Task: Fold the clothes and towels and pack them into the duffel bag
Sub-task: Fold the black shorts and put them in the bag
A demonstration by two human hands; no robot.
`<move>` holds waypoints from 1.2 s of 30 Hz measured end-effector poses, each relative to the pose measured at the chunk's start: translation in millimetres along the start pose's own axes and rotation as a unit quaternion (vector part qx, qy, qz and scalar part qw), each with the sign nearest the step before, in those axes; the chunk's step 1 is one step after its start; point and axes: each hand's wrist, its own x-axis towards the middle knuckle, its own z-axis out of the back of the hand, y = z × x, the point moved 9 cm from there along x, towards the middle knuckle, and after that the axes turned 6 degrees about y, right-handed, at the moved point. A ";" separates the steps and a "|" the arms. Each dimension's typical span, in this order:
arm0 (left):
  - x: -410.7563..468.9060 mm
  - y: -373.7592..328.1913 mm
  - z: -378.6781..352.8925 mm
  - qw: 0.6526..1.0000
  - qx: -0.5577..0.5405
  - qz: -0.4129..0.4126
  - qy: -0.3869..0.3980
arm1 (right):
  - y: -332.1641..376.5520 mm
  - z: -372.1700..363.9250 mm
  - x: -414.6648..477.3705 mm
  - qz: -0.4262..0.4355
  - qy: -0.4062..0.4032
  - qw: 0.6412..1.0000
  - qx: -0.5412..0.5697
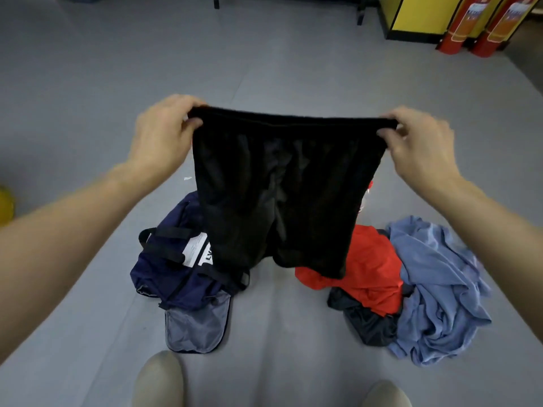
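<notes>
Both hands hold a pair of black shorts (279,189) up in the air by the waistband, stretched flat between them: the left hand (164,136) pinches one corner, the right hand (417,145) pinches the other, and the legs hang straight down. Below, on the grey floor (279,333), the navy duffel bag (176,268) lies to the left with its end flap open (a white label shows on top). To the right sits a loose pile: a red garment (370,274), a dark garment (364,321) under it, and a crumpled blue towel (440,292) touching both. Two shoe tips (160,380) show at the bottom edge
</notes>
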 end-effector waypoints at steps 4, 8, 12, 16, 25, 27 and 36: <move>6.4 -23.7 40.0 0.989 0.010 -0.115 -0.090 | 12.3 54.5 -9.4 0.072 -0.096 0.992 0.035; -39.8 -21.5 18.4 0.987 0.029 -0.156 -0.027 | 5.6 37.6 -60.7 0.117 -0.042 0.992 0.009; -107.5 -0.7 -67.2 0.987 0.025 -0.136 0.087 | -22.4 -49.0 -133.8 0.116 0.082 0.989 0.029; -195.7 32.8 -191.3 0.959 0.059 -0.134 0.243 | -62.0 -168.4 -210.8 0.067 0.197 0.977 0.042; -402.7 70.4 -349.6 0.931 0.051 0.051 0.359 | -113.3 -356.0 -397.4 0.073 0.385 0.920 0.009; -425.8 72.5 -352.2 0.926 0.041 0.085 0.367 | -118.6 -367.2 -418.6 0.103 0.379 0.919 -0.028; -377.8 -42.3 -373.5 0.943 -0.031 0.067 0.326 | -137.8 -331.7 -241.2 -0.064 0.226 0.965 0.114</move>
